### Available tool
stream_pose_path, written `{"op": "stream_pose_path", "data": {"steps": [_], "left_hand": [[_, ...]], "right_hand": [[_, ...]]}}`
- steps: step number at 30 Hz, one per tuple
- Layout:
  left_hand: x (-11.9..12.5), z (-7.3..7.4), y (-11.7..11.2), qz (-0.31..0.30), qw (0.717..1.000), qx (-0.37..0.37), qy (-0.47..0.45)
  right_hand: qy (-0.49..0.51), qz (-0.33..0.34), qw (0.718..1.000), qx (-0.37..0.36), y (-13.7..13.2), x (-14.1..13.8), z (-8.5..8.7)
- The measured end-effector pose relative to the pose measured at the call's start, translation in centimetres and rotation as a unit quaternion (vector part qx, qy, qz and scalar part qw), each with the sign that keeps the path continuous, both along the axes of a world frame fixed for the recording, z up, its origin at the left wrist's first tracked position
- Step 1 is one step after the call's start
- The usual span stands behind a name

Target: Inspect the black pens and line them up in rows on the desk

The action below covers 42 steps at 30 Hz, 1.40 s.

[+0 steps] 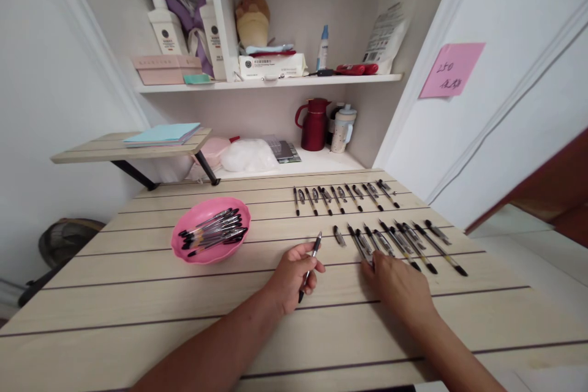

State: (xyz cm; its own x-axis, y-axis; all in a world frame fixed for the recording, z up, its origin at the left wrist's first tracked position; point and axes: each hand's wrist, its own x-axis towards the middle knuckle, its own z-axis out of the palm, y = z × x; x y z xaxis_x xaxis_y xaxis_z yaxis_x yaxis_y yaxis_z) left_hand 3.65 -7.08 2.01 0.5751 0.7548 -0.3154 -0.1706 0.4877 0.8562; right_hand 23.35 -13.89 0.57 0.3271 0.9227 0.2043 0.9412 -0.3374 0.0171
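My left hand (296, 275) is closed around a pen (311, 266) with its bare tip pointing up and away from me. To the right, my right hand (397, 285) rests low over the nearer row, fingertips pinched at the near end of a black pen (358, 240); its fingers partly hide that end. Several uncapped pens (443, 250) lie side by side in this row, with clear pen caps (413, 239) between them. One loose pen cap (339, 236) lies at the row's left end. Behind is a second row of pens (337, 201) and caps.
A pink bowl (177, 248) holding several pens (214, 233) stands left on the slatted table (174, 300). A small raised shelf (92, 146) with blue paper (163, 133) is behind it. A red jug (315, 125) and a cup (343, 128) stand in the back cabinet.
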Motion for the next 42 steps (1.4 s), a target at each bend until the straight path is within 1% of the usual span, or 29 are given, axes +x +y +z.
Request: {"op": "stream_pose_path", "data": {"steps": [3,5,6,7,8,10,11,12,13,16,20,22,24,26,29,31,33,35,37,38,40,42], "left_hand": [[0.1,-0.1,-0.2,-0.009,1.0,0.003,-0.003],[0.1,-0.3,-0.3,-0.016,1.0,0.006,-0.006],[0.2,-0.3,-0.4,-0.021,1.0,0.009,-0.009],[0.2,-0.4,-0.5,-0.026,1.0,0.014,-0.01],[0.3,-0.4,-0.5,-0.03,0.999,0.019,-0.01],[0.3,-0.4,-0.6,-0.028,0.999,0.03,-0.004],[0.3,-0.4,-0.7,-0.024,0.999,0.036,0.001],[0.4,-0.4,-0.7,-0.019,0.999,0.042,0.005],[0.4,-0.4,-0.6,-0.016,0.999,0.048,0.008],[0.4,-0.5,-0.6,-0.016,0.998,0.059,0.008],[0.4,-0.7,-0.6,-0.021,0.999,0.044,-0.004],[0.4,-0.6,-0.7,-0.022,0.999,0.042,-0.004],[0.4,-0.6,-0.7,-0.025,0.999,0.044,0.0],[0.4,-0.5,-0.7,-0.034,0.999,0.041,-0.001],[0.4,-0.5,-0.7,-0.046,0.998,0.04,-0.011],[0.4,-0.6,-0.7,-0.049,0.998,0.043,-0.017],[0.4,-0.7,-0.6,-0.051,0.998,0.041,-0.017],[0.4,-0.7,-0.6,-0.055,0.998,0.036,-0.017],[0.4,-0.7,-0.6,-0.06,0.997,0.035,-0.017],[0.4,-0.7,-0.6,-0.061,0.997,0.036,-0.019],[0.4,-0.7,-0.7,-0.06,0.997,0.038,-0.024],[0.4,-0.7,-0.7,-0.059,0.997,0.035,-0.028]], "right_hand": [[0.062,-0.009,0.997,0.039,0.1,-0.6,0.8],[0.165,0.001,0.984,0.07,0.6,-1.5,1.6],[0.242,0.014,0.966,0.088,1.0,-2.1,1.9],[0.333,0.03,0.937,0.105,1.5,-2.8,2.3],[0.43,0.042,0.894,0.121,2.0,-3.6,2.6],[0.595,0.034,0.79,0.141,3.1,-5.0,2.8],[0.649,0.021,0.746,0.148,3.6,-5.6,2.8],[0.683,0.006,0.714,0.155,4.0,-6.1,2.7],[0.702,-0.005,0.692,0.166,4.3,-6.5,2.5],[0.733,-0.011,0.65,0.2,4.8,-7.0,1.6],[0.785,-0.006,0.589,0.192,4.6,-6.9,1.0],[0.801,-0.009,0.572,0.175,4.5,-6.9,1.0],[0.806,0.001,0.57,0.16,4.4,-7.0,1.2],[0.805,0.018,0.571,0.161,4.3,-7.0,1.3],[0.819,0.021,0.548,0.169,4.2,-7.2,1.5],[0.831,0.022,0.536,0.146,4.1,-7.3,1.6],[0.831,0.029,0.541,0.129,4.1,-7.3,1.6],[0.826,0.034,0.544,0.143,4.1,-7.3,1.6],[0.827,0.024,0.537,0.163,4.1,-7.3,1.7],[0.831,0.021,0.532,0.162,4.1,-7.3,1.8],[0.837,0.027,0.528,0.139,4.0,-7.3,1.9],[0.836,0.036,0.532,0.132,3.9,-7.4,1.9]]}}
